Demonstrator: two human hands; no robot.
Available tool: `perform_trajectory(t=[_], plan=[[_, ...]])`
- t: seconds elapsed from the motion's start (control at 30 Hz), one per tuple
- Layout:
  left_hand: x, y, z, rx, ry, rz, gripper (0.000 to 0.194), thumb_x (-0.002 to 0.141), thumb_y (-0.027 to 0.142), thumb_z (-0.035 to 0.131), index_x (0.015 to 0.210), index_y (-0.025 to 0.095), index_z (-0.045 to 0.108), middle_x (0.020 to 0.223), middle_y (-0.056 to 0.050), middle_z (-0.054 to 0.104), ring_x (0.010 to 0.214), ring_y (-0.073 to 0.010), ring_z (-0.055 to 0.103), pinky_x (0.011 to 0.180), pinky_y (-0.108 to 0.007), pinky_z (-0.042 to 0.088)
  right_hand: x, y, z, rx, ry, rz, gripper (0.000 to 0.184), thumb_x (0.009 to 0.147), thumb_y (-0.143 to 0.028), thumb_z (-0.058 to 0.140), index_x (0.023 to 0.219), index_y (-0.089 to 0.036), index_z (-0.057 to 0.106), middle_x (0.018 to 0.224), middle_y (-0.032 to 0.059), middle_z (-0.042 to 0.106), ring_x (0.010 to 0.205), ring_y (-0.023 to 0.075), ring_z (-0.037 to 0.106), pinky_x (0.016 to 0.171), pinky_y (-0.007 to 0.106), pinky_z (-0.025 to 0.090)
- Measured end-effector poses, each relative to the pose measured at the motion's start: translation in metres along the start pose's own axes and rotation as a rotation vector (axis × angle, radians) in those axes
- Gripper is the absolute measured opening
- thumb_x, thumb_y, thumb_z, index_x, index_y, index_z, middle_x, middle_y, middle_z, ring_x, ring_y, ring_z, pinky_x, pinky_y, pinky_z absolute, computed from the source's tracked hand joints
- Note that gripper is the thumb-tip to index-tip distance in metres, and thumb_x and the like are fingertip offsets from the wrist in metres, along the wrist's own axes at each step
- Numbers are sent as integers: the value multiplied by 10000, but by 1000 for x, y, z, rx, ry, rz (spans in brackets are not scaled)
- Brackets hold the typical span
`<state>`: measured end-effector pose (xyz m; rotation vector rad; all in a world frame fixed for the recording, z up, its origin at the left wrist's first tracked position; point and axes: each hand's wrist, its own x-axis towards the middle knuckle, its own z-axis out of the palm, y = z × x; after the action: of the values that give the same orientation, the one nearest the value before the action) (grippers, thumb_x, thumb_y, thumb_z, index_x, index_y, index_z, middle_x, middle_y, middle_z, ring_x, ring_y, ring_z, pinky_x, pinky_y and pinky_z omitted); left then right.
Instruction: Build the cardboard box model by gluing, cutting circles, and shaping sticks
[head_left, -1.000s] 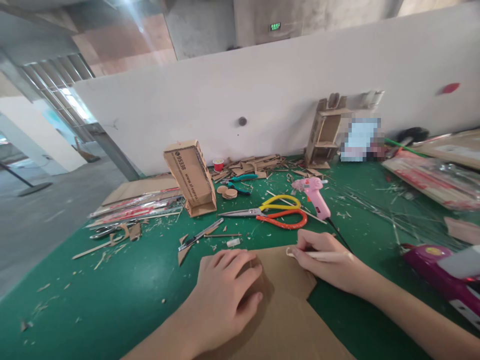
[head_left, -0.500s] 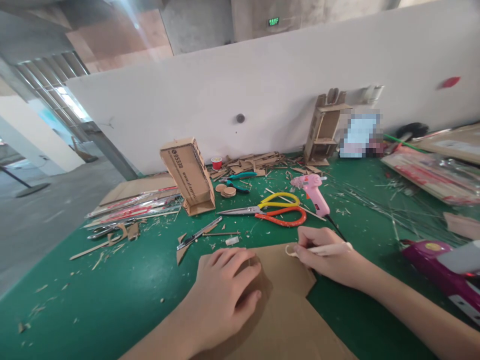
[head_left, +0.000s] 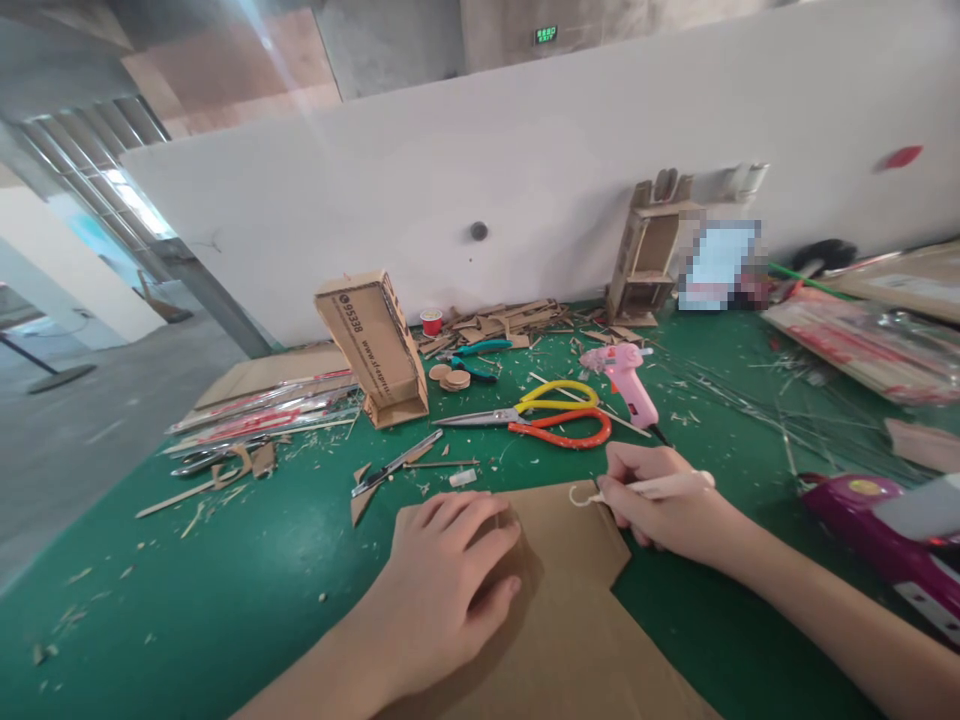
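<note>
Worktable: placement of items

Cardboard sheet toward the near edge; scissors beyond it; glue gun right of scissors; utility knife left of scissors, before the cardboard box; wrapped packs at the far left corner; scraps along the far edge, between box and cardboard stand.

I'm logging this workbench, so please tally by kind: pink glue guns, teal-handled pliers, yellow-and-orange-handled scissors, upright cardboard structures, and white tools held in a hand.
Pink glue gun: 1
Teal-handled pliers: 1
Yellow-and-orange-handled scissors: 1
Upright cardboard structures: 2
White pen-like tool, in the right hand: 1
Total: 6
</note>
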<state>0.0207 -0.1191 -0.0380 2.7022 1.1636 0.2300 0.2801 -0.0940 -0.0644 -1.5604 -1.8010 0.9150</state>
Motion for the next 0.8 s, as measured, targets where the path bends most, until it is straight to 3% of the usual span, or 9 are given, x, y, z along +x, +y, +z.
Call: perform_trajectory(t=[0.23,0.8], plan=[[-1,1,0,3,0,-3,310,900,303,427,1198,310,509,1338,5,479,1206,-244,412,970,-476,376,0,-2,3,42,35,88,232,790,-346,487,636,-228,360,494,-39,569,332,98,518,280,178,378],[0,1,1,-11,20,17,294,893,277,442,1177,284,518,1310,0,498,1198,-229,417,989,-453,362,4,0,4,14,-11,-14,275,846,-435,486,684,-218,440,530,-34,558,397,92,499,387,203,364]])
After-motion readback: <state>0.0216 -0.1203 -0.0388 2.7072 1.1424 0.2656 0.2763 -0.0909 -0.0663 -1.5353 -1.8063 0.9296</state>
